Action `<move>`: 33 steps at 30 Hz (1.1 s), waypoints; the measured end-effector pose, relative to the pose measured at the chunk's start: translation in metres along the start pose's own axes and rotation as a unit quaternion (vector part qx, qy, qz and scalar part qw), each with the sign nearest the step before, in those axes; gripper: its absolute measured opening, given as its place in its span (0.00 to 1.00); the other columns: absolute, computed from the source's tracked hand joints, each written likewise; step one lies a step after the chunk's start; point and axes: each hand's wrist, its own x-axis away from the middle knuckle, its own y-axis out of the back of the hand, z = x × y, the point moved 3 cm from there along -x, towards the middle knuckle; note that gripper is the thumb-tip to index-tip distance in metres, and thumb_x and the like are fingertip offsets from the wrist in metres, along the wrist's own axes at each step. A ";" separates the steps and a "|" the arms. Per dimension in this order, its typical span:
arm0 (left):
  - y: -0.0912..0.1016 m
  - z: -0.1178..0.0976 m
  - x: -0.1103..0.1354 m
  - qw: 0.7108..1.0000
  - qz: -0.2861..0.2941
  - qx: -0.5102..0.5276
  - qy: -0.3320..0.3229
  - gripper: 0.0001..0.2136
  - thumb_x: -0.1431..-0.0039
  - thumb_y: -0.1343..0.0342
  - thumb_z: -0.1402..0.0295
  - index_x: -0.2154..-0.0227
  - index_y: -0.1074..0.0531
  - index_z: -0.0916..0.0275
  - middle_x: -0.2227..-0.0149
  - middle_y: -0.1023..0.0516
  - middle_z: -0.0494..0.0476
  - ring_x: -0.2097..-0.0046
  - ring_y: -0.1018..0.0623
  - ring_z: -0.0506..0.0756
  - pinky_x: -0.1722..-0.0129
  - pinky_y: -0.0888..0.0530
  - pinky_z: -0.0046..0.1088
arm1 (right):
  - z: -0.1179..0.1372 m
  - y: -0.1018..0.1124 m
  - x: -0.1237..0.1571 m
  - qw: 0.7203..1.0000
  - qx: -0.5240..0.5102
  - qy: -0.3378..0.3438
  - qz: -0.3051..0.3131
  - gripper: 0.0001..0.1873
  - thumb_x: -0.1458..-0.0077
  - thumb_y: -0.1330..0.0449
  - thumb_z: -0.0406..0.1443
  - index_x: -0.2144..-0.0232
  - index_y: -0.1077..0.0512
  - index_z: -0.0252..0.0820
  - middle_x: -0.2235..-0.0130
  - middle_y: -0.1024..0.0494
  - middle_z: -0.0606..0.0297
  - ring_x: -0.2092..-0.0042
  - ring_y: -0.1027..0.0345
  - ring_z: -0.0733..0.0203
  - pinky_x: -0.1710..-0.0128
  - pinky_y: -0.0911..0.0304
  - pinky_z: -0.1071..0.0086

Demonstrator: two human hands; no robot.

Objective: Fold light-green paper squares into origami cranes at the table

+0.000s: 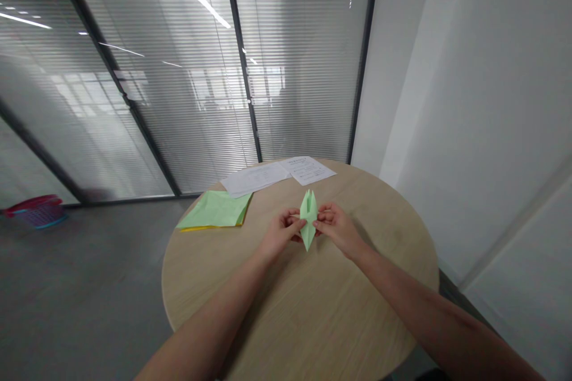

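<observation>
The left hand point(285, 227) and the right hand point(336, 227) are holding a folded piece of green paper point(308, 221) between them, above the middle of the table point(313, 315). Each of the hands is pinching one side edge, with its thumb lying on the near face and its fingers curling behind, partly out of sight. The piece is standing lengthwise, with a single point aiming at the near side and narrow upright points rising at the far end with a gap between them.

The main risk is probably lying in those points: they are looking slim, so an uneven pull could be bending or tearing one at its base. If one thumb is pressing harder than the other, the creases could be drifting off centre and the two halves could be ending up unequal. Pulling both edges outward at once could be opening the folded layers, while squeezing too hard could be crushing the body and leaving stray creases.

The near point is hanging free of the fingers, and whether it is touching the table I cannot tell; pressing down could be blunting it. To the far left, a green sheet point(217, 208) is lying over a yellow layer point(210, 228), near printed white papers point(259, 178); a sweeping left arm could be nudging these.
</observation>
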 end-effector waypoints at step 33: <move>-0.002 -0.007 0.007 0.937 -0.142 -0.272 -0.164 0.09 0.44 0.46 0.65 0.65 0.22 0.61 0.64 0.20 0.57 0.60 0.24 0.55 0.58 0.31 0.30 | -0.008 -0.004 0.004 0.992 0.114 0.005 0.055 0.14 0.51 0.37 0.45 0.67 0.30 0.40 0.71 0.28 0.65 0.70 0.33 0.64 0.75 0.35 0.72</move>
